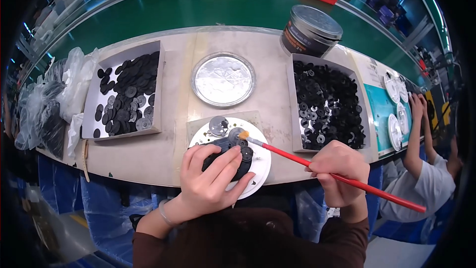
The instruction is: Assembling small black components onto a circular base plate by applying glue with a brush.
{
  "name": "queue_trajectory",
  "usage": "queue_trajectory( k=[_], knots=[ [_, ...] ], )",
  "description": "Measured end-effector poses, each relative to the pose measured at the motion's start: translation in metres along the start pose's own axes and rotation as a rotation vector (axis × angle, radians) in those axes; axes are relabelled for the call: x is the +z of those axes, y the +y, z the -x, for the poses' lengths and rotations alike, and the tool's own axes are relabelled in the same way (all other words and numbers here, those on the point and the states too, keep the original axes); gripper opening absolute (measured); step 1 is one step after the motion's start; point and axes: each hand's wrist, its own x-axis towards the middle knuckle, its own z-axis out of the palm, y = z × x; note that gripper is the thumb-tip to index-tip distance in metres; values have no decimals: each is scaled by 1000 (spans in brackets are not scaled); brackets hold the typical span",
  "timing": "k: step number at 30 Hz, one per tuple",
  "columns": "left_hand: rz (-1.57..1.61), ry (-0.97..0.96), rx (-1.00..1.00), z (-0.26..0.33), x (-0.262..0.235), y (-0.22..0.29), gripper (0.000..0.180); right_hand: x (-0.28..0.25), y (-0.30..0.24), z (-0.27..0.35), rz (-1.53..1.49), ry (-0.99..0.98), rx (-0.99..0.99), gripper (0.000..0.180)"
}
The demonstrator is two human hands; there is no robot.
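Note:
My right hand (342, 172) is closed round the red handle of a paintbrush (290, 156). The brush slants down to the left, and its yellowish bristles meet dark gears (246, 154) near the middle of a round white plate (263, 168). Over that plate my left hand (208, 178) grips a black ribbed housing (243, 170), fingers across its top and thumb at its right side. Part of the housing is hidden under the fingers. A grey metal disc (218, 125) sits at the plate's far edge.
Left stands a white box (161, 89) of black and grey discs, beside plastic bags (74, 82). At right is another box (296, 119) of small black parts, with a tin (310, 30) behind. A silver lid (223, 79) lies between. A co-worker's arms (419, 129) are at far right.

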Motion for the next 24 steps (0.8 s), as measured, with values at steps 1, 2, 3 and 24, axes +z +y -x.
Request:
queue_trajectory(
  k=[1, 2, 3, 24],
  knots=[
    [0, 5, 4, 0, 0, 0, 27, -1, 0, 0, -42, -31, 10, 11],
    [1, 11, 10, 0, 0, -1, 27, -6, -1, 1, -46, -32, 5, 12],
    [3, 12, 11, 0, 1, -1, 27, -7, -2, 2, -44, -32, 7, 12],
    [17, 11, 4, 0, 1, 0, 27, -2, 10, 7, -312, 286, 406, 9]
  ],
)
